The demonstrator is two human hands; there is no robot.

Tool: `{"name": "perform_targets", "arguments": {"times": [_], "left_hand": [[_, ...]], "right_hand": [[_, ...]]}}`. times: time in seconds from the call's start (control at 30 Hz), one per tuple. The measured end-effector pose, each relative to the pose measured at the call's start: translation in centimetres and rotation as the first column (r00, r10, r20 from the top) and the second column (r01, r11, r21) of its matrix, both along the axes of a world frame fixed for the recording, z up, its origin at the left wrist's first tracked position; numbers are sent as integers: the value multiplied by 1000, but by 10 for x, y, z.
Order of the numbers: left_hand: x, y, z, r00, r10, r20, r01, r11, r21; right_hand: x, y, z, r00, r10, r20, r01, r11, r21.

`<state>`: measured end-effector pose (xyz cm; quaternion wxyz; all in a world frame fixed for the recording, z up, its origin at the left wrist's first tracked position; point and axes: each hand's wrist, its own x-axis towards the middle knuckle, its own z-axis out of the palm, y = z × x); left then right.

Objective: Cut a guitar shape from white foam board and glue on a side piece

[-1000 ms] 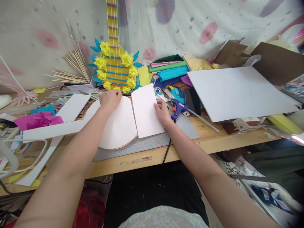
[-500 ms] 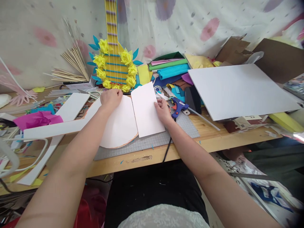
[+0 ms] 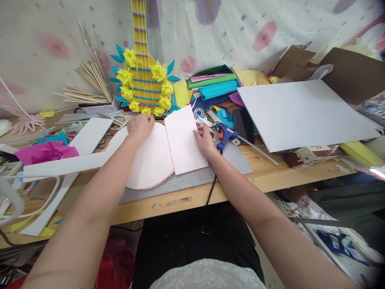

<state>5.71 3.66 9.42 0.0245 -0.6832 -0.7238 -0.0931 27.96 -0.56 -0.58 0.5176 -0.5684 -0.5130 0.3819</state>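
Note:
A white guitar-shaped board [image 3: 152, 160] with an orange-brown edge lies over the grey cutting mat [image 3: 237, 158], its long neck pointing left. My left hand [image 3: 140, 127] is closed on the upper edge of its round body; the fingertips are partly hidden. Beside the body, a smaller white board piece [image 3: 185, 140] sits against or slightly over its right side. My right hand [image 3: 204, 140] pinches this piece by its right edge, thumb on top. Just right of that hand lies a blue glue gun [image 3: 226, 135] with a glue stick in it.
A yellow paper guitar [image 3: 147, 88] with yellow flowers stands at the back. Wooden sticks [image 3: 90, 86] and scissors [image 3: 118, 120] lie left of it. Rolled coloured paper [image 3: 219, 90] and a large white board [image 3: 306, 116] are at the right. A black cord [image 3: 212, 190] hangs over the table edge.
The guitar-shaped board has shifted slightly left, its neck end reaching further that way. Both hands keep their holds, and the small piece stays beside the body.

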Motion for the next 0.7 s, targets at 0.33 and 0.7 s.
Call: {"name": "perform_targets", "arguments": {"times": [0.33, 0.7], "left_hand": [[0, 1, -6, 999, 22, -33, -22, 1000, -19], [-1, 6, -17, 999, 50, -13, -51, 997, -55]], "right_hand": [[-5, -8, 8, 994, -37, 103, 42, 998, -48], [-11, -10, 11, 975, -46, 217, 65, 994, -83]]}}
